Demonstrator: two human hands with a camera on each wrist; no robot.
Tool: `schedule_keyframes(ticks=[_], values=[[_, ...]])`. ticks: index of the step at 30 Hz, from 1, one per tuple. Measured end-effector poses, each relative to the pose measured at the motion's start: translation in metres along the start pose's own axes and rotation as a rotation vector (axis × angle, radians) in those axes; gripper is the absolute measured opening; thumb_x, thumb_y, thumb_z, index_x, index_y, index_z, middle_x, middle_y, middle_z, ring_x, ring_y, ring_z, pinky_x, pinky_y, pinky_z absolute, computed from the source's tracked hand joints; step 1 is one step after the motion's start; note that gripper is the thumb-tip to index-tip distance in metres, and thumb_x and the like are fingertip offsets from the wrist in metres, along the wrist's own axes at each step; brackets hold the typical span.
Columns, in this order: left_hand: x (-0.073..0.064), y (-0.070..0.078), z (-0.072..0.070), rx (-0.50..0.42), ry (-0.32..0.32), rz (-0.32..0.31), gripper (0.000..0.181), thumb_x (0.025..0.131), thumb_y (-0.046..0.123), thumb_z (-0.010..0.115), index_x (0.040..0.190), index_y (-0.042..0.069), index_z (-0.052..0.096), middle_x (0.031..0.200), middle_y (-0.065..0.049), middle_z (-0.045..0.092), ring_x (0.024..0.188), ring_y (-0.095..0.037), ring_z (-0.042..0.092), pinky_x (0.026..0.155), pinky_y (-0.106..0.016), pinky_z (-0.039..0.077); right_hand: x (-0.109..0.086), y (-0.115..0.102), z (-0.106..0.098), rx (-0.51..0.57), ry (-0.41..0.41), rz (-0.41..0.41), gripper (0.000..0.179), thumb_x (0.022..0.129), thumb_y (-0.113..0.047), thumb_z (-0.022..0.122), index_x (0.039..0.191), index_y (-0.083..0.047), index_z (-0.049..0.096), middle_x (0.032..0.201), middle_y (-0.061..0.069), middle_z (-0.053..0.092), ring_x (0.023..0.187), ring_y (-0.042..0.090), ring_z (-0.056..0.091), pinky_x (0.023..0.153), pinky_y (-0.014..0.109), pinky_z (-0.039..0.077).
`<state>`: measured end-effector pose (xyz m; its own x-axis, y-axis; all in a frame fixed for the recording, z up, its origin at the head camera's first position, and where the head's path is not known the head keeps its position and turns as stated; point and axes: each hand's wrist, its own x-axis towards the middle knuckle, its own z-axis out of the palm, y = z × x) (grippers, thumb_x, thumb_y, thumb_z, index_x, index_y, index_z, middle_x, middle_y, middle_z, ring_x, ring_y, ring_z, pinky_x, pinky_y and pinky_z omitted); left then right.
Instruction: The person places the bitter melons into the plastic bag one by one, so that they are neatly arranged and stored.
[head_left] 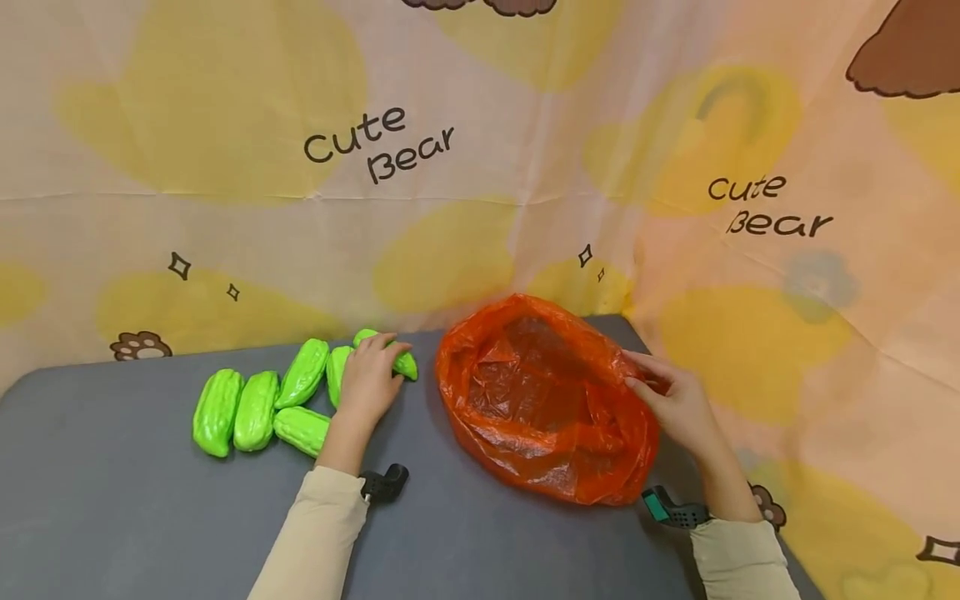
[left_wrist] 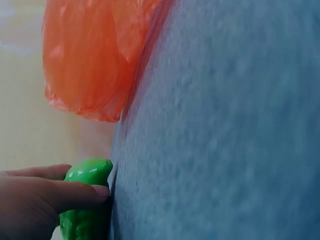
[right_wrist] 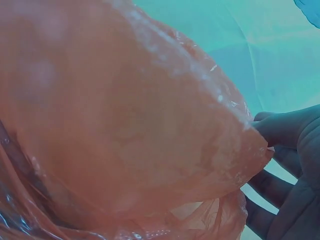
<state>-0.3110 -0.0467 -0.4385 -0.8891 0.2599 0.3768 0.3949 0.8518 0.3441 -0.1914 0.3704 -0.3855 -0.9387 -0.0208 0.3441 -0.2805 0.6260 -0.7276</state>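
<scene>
My left hand (head_left: 367,379) grips a bright green bitter melon (head_left: 407,365) at the right end of a group on the table. In the left wrist view, thumb and fingers lie on either side of that melon, whose smooth tip (left_wrist: 90,171) points toward the bag. A red plastic bag (head_left: 536,467) stands with its mouth spread wide, right of the melons. My right hand (head_left: 686,408) pinches the bag's right rim between thumb and fingers. Close up in the right wrist view, the thin film (right_wrist: 125,125) hides part of the fingertips.
Several more green bitter melons (head_left: 256,412) lie left of and partly behind my left hand. The grey table (head_left: 150,517) meets a printed cloth backdrop (head_left: 262,225) behind and at the right.
</scene>
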Motion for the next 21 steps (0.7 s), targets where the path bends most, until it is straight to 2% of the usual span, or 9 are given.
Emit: schedule_keyframes(ticks=[4,8,14,21], values=[[-0.001,0.008,0.005,0.009,0.007,-0.021,0.045,0.079,0.012,0.085,0.122,0.014,0.074,0.133,-0.015,0.063,0.125,-0.041,0.054,0.103,-0.06,0.044,-0.002,0.002,-0.004,-0.03,0.008,0.021,0.041,0.099,-0.014,0.065,0.139,-0.005,0.061,0.137,0.023,0.062,0.1,-0.003,0.066,0.079,0.008,0.053],[0.001,0.014,0.011,-0.016,0.03,-0.011,0.043,0.078,0.016,0.087,0.119,0.017,0.075,0.127,-0.012,0.065,0.123,-0.039,0.053,0.107,-0.059,0.041,-0.001,0.002,-0.01,-0.059,0.025,0.022,0.041,0.099,-0.015,0.065,0.139,-0.005,0.061,0.137,0.023,0.061,0.098,-0.005,0.065,0.077,0.008,0.053],[-0.001,0.007,0.009,-0.054,0.064,0.038,0.044,0.076,0.012,0.088,0.118,0.013,0.076,0.121,-0.015,0.065,0.123,-0.04,0.053,0.109,-0.058,0.038,0.005,-0.002,-0.004,-0.058,0.045,-0.027,0.039,0.097,-0.006,0.066,0.136,-0.004,0.065,0.133,0.024,0.064,0.094,-0.013,0.061,0.075,0.007,0.053],[-0.009,-0.001,0.003,0.009,0.038,0.04,0.048,0.079,0.009,0.085,0.124,0.021,0.075,0.127,-0.012,0.065,0.127,-0.04,0.054,0.106,-0.063,0.04,0.01,-0.001,0.007,-0.027,0.054,-0.048,0.039,0.094,-0.001,0.068,0.133,-0.002,0.066,0.132,0.026,0.065,0.095,-0.013,0.061,0.076,0.006,0.052]])
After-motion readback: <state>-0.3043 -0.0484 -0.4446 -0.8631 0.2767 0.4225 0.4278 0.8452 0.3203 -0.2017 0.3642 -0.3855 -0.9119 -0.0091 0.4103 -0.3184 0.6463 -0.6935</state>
